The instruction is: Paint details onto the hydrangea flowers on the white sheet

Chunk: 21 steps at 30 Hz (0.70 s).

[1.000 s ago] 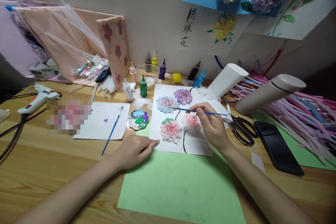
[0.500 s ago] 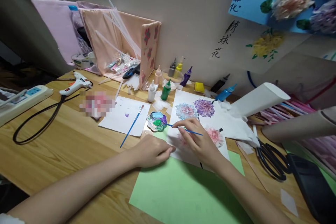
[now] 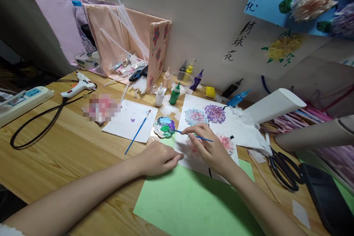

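The paintbrush [image 3: 205,139] is pinched in my right hand [image 3: 210,151], over the flower picture [image 3: 193,99]. Bare green paper [image 3: 188,199] spreads near me, past the picture's near edge; my left hand [image 3: 159,158] lies loosely open, fingertip at its near-left corner. The brush runs left-right, tip leftward at the palette's [image 3: 158,131] right rim.

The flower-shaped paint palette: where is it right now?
In the head view, the palette sits just left of centre, between the loose brush and the flower picture, near the brush in the right hand.
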Motion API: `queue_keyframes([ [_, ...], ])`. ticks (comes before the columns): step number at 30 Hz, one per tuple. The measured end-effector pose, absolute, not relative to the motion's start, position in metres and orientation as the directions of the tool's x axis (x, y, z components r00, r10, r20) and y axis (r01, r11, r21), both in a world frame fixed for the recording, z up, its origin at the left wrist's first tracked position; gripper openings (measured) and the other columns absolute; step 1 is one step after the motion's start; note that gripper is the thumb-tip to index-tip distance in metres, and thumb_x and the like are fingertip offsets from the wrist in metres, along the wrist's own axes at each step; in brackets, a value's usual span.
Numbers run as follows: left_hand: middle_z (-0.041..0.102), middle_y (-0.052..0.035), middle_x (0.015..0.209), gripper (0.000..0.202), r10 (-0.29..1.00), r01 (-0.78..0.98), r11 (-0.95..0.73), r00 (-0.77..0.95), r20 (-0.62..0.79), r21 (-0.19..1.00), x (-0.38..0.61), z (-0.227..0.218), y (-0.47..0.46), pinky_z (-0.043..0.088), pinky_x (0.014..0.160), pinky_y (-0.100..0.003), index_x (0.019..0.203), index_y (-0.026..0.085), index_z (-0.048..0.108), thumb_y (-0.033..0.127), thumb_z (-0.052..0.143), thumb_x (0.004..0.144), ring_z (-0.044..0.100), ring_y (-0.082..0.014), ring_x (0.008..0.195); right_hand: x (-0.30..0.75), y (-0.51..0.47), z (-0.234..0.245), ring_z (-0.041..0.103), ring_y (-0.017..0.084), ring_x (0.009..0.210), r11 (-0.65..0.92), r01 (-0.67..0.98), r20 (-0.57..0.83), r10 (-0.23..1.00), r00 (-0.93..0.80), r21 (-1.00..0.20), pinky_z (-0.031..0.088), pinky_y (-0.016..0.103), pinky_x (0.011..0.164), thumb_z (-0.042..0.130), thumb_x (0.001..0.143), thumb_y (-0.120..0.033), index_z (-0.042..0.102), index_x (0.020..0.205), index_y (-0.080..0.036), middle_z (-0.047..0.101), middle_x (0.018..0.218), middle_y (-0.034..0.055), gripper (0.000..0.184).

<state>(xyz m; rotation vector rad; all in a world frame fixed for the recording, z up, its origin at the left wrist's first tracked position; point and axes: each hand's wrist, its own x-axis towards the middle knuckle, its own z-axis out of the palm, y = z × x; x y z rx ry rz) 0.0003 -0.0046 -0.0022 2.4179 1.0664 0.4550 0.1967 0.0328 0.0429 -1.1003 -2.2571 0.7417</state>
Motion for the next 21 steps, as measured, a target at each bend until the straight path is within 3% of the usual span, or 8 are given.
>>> queue_keyframes([
  [3, 0.066, -0.0014, 0.066, 0.04, 0.75, 0.601, -0.6, 0.652, 0.11, 0.528, 0.0, -0.002, -0.005, 0.029, 0.057, -0.025, 0.07, 0.016, 0.061, 0.029, 0.036, 0.099, 0.056, -0.0115, 0.057, 0.203, 0.037, 0.047, 0.057, 0.021, 0.097, 0.523, 0.538, 0.247, 0.829, -0.501, -0.661, 0.046, 0.036, 0.083, 0.04, 0.096, -0.032, 0.062, 0.1, -0.026, 0.065, 0.097, 0.0053, 0.023],
  [9, 0.066, -0.0022, 0.067, 0.042, 0.747, 0.599, -0.601, 0.656, 0.106, 0.53, 0.0, -0.003, -0.005, 0.029, 0.057, -0.025, 0.075, 0.016, 0.064, 0.031, 0.033, 0.1, 0.056, -0.0116, 0.058, 0.245, 0.048, 0.07, 0.058, 0.021, 0.09, 0.489, 0.543, 0.436, 0.869, -0.234, -0.683, 0.044, 0.036, 0.079, 0.042, 0.095, -0.036, 0.063, 0.093, -0.025, 0.065, 0.09, 0.0045, 0.024],
  [15, 0.067, -0.0019, 0.069, 0.041, 0.735, 0.58, -0.605, 0.671, 0.101, 0.545, -0.001, 0.0, -0.004, 0.03, 0.057, -0.024, 0.087, 0.017, 0.068, 0.03, 0.032, 0.101, 0.057, -0.0115, 0.06, 0.278, 0.052, 0.07, 0.053, 0.014, 0.062, 0.352, 0.546, 0.352, 0.93, -0.109, -0.76, 0.04, 0.029, 0.06, 0.043, 0.094, -0.043, 0.06, 0.076, -0.022, 0.062, 0.065, 0.0006, 0.032],
  [21, 0.066, -0.0011, 0.069, 0.037, 0.724, 0.568, -0.612, 0.683, 0.099, 0.55, -0.001, -0.001, -0.002, 0.032, 0.057, -0.024, 0.105, 0.017, 0.068, 0.027, 0.033, 0.1, 0.057, -0.0112, 0.06, 0.275, 0.056, 0.062, 0.056, 0.014, 0.058, 0.304, 0.496, 0.277, 0.952, -0.129, -0.813, 0.044, 0.028, 0.059, 0.043, 0.093, -0.047, 0.057, 0.073, -0.021, 0.062, 0.06, 0.0, 0.036],
])
